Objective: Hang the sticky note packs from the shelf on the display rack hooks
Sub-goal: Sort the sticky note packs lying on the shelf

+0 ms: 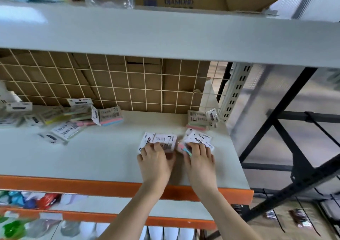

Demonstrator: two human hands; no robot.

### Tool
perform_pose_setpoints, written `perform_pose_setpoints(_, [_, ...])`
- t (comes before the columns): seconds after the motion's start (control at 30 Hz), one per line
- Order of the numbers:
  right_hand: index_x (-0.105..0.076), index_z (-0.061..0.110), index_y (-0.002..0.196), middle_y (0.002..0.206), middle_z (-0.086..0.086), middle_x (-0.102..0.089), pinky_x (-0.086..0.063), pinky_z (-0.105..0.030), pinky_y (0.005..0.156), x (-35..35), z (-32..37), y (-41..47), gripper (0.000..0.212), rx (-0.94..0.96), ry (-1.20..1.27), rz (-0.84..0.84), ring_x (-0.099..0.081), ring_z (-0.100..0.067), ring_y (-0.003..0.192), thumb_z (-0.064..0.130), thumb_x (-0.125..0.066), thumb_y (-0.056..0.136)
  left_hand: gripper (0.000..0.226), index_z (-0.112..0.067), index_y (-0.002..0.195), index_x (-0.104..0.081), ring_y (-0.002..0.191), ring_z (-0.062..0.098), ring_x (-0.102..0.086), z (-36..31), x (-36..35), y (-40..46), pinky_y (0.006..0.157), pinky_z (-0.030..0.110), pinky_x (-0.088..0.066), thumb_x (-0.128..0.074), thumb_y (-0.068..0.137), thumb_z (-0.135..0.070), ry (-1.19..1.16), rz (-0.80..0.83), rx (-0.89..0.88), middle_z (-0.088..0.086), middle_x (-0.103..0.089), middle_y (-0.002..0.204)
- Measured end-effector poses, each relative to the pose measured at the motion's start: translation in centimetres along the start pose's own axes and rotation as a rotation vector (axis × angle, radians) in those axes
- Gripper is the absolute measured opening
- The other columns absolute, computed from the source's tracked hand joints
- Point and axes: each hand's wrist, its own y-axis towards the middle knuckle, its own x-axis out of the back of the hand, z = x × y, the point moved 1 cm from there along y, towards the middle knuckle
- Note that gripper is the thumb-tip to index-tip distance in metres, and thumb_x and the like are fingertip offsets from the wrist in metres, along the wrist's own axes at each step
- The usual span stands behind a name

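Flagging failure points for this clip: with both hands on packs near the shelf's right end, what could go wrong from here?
1. Each hand covers several overlapping packs: the left hand on the white-backed packs, the right hand on the fanned packs. One could slip out when lifted.
2. The fanned packs lie near the shelf's right edge, so a nudge might push one off.
3. The frame is blurred, so how firmly either hand holds its packs is unclear.

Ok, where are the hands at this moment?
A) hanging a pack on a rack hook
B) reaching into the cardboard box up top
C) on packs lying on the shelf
C: the left hand and right hand both rest on sticky note packs lying on the shelf.
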Motion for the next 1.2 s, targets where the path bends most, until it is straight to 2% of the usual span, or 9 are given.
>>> perform_pose_setpoints(0.07, [-0.061, 0.009, 0.113, 0.110, -0.008, -0.062, -0.048, -0.042, 0.083, 0.1, -0.5, -0.1, 0.022, -0.028, 0.145, -0.019, -0.055, -0.031, 0.103, 0.021, -0.057, 0.094, 0.039, -0.006, 0.103, -0.066, 0.093, 0.035, -0.059, 0.6, 0.2, -0.4, 0.077, 0.040, -0.048, -0.064, 0.083, -0.040, -0.253, -0.096, -0.008, 0.015, -0.065, 0.098])
perform_pose_setpoints(0.17, [-0.053, 0.010, 0.121, 0.113, -0.005, -0.056, -0.045, -0.035, 0.084, 0.3, -0.9, -0.2, 0.028, -0.150, 0.392, -0.068, -0.050, -0.022, 0.105, 0.024, -0.044, 0.099, 0.036, -0.007, 0.094, -0.065, 0.082, 0.031, -0.059, 1.4, 0.5, -0.3, 0.065, 0.032, -0.042, -0.041, 0.095, -0.033, -0.571, -0.123, 0.055, 0.011, -0.064, 0.084])
perform_pose_setpoints(0.3, [-0.050, 0.020, 0.098, 0.088, -0.001, -0.051, -0.037, -0.012, 0.060, 1.0, -1.4, -0.3, 0.024, -0.323, 0.673, -0.233, -0.048, -0.004, 0.075, 0.035, -0.031, 0.100, 0.038, -0.006, 0.098, -0.065, 0.079, 0.022, -0.057, 2.0, 0.7, 0.0, 0.067, 0.027, -0.045, -0.034, 0.102, -0.028, -0.857, -0.163, 0.205, 0.004, -0.061, 0.085])
perform_pose_setpoints(0.4, [-0.038, 0.023, 0.077, 0.068, 0.003, -0.037, -0.030, -0.015, 0.050, 1.6, -1.8, -0.4, 0.029, -0.491, 0.773, -0.427, -0.035, -0.003, 0.056, 0.030, -0.029, 0.104, 0.037, -0.012, 0.087, -0.062, 0.073, 0.015, -0.059, 2.5, 0.4, 0.3, 0.053, 0.011, -0.043, -0.035, 0.101, -0.033, -0.945, -0.122, 0.241, 0.004, -0.062, 0.076])
perform_pose_setpoints(0.6, [-0.040, 0.019, 0.082, 0.069, 0.008, -0.040, -0.036, -0.021, 0.053, 1.4, -2.3, -0.3, 0.029, -0.627, 0.885, -0.434, -0.038, -0.005, 0.057, 0.030, -0.027, 0.105, 0.037, -0.018, 0.066, -0.057, 0.060, 0.012, -0.057, 3.1, 0.4, 0.9, 0.051, 0.019, -0.042, -0.045, 0.099, -0.029, -1.220, -0.085, 0.405, 0.000, -0.060, 0.063])
perform_pose_setpoints(0.83, [-0.039, 0.007, 0.103, 0.082, 0.005, -0.043, -0.038, -0.006, 0.053, 1.7, -2.1, -0.1, 0.008, -0.584, 0.925, -0.325, -0.047, 0.010, 0.060, 0.007, -0.045, 0.098, 0.016, -0.011, 0.087, -0.048, 0.063, 0.023, -0.070, 3.2, 1.3, 1.0, 0.055, 0.026, -0.055, -0.050, 0.092, 0.004, -1.727, 0.092, 0.446, 0.016, -0.071, 0.075])
perform_pose_setpoints(0.93, [-0.042, 0.016, 0.097, 0.082, 0.001, -0.044, -0.038, -0.009, 0.053, 2.0, -2.3, 0.0, 0.021, -0.629, 0.917, -0.296, -0.045, 0.003, 0.061, -0.001, -0.050, 0.088, 0.023, -0.015, 0.094, -0.050, 0.075, 0.024, -0.072, 3.5, 1.2, 1.1, 0.062, 0.028, -0.058, -0.049, 0.089, 0.008, -1.865, 0.237, 0.435, 0.013, -0.073, 0.087])
perform_pose_setpoints(1.03, [-0.044, 0.017, 0.087, 0.080, -0.001, -0.044, -0.037, -0.012, 0.054, 2.4, -2.7, 0.2, 0.024, -0.679, 0.944, -0.263, -0.042, -0.013, 0.068, -0.005, -0.052, 0.082, 0.037, -0.018, 0.109, -0.055, 0.088, 0.023, -0.070, 3.6, 1.1, 0.9, 0.066, 0.025, -0.055, -0.051, 0.085, 0.009, -1.821, 0.406, 0.320, 0.007, -0.072, 0.099])
perform_pose_setpoints(1.2, [-0.052, 0.018, 0.095, 0.096, -0.010, -0.060, -0.054, -0.031, 0.074, 3.4, -3.1, -0.5, 0.024, -0.810, 1.266, -0.169, -0.063, -0.023, 0.089, -0.003, -0.057, 0.084, 0.048, -0.014, 0.115, -0.059, 0.093, 0.025, -0.066, 1.6, 1.5, -0.3, 0.074, 0.029, -0.051, -0.066, 0.069, 0.000, -1.829, 0.592, 0.225, 0.012, -0.070, 0.102])
